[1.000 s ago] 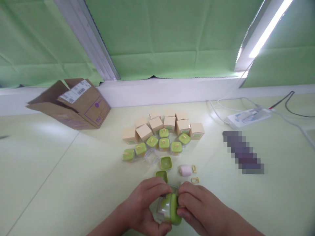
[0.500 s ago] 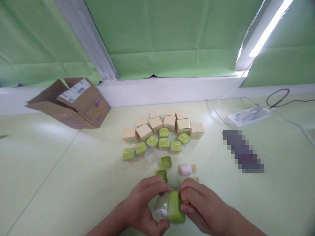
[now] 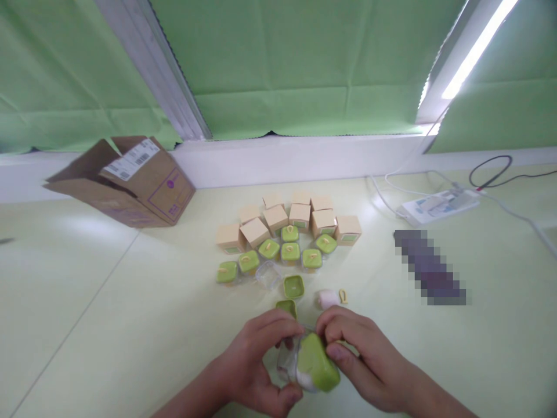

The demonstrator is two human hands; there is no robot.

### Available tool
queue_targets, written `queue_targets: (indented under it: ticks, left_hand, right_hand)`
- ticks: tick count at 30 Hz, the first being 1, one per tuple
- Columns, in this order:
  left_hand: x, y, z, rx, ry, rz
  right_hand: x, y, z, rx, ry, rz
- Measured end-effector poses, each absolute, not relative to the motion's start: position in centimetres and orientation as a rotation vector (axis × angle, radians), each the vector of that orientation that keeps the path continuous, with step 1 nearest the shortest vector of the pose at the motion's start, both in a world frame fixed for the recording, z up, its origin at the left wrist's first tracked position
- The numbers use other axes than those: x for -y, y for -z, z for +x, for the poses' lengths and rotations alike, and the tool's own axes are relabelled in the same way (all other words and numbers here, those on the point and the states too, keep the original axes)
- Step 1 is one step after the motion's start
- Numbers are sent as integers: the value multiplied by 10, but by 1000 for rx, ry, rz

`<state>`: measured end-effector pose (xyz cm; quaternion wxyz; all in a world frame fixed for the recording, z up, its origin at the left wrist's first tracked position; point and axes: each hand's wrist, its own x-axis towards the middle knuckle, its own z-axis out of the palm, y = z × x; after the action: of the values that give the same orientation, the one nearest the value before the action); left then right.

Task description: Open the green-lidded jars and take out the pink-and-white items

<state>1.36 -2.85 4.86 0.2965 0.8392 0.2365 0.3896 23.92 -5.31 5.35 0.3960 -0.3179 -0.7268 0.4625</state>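
Near the front edge, my left hand [image 3: 255, 360] is wrapped round a clear plastic jar [image 3: 287, 357] lying on its side. The fingers of my right hand [image 3: 363, 351] are closed on its green lid [image 3: 321, 361], which tilts away from the jar's mouth. Something whitish [image 3: 307, 380] shows between lid and jar; I cannot tell what it is. Just beyond my hands are two green square caps, a nearer one [image 3: 286, 309] and a farther one [image 3: 294, 287]. A pale pink roll [image 3: 328, 299] and a yellow loop [image 3: 343, 296] lie beyond my right hand.
Several green-lidded jars [image 3: 290, 252] stand ahead, beside a lidless clear container [image 3: 268, 275]. Behind them are several small cardboard boxes [image 3: 275, 219]. A large open carton [image 3: 161, 191] stands at the left. A power strip [image 3: 439, 206] with cables and a blurred dark object [image 3: 429, 267] lie right.
The green lid has tilted and shifted right, away from the jar, and whitish material now shows at the gap. My right hand has moved slightly up and now hides the second yellow piece.
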Motion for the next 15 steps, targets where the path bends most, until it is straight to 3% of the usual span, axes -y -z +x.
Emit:
queue_targets:
  ticks: [15]
  left_hand:
    - [34, -46, 10, -532, -852, 2073]
  right_hand:
    - [48, -55, 257, 1465, -1521, -1103]
